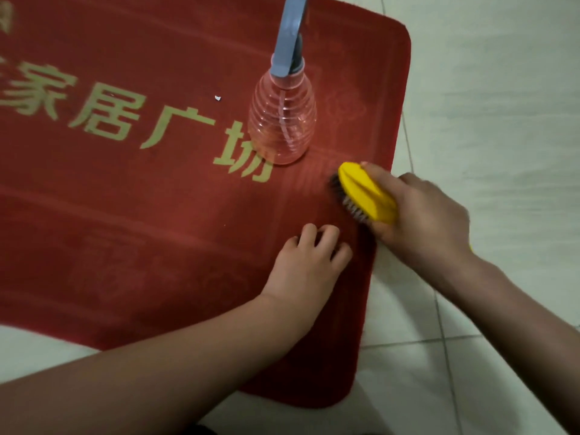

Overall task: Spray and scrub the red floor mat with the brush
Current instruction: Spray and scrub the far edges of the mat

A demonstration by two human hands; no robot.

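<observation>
Right hand grips yellow brush, fingers curled round body, bristles down on red floor mat for scrubbing. Left hand beside brush, fingertips pressing mat, likely pinning it. Spray bottle upright just beyond brush, within reach.

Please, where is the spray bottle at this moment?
In the head view the spray bottle stands upright on the red floor mat, near its right edge, just beyond the yellow brush that the right hand grips.
</observation>
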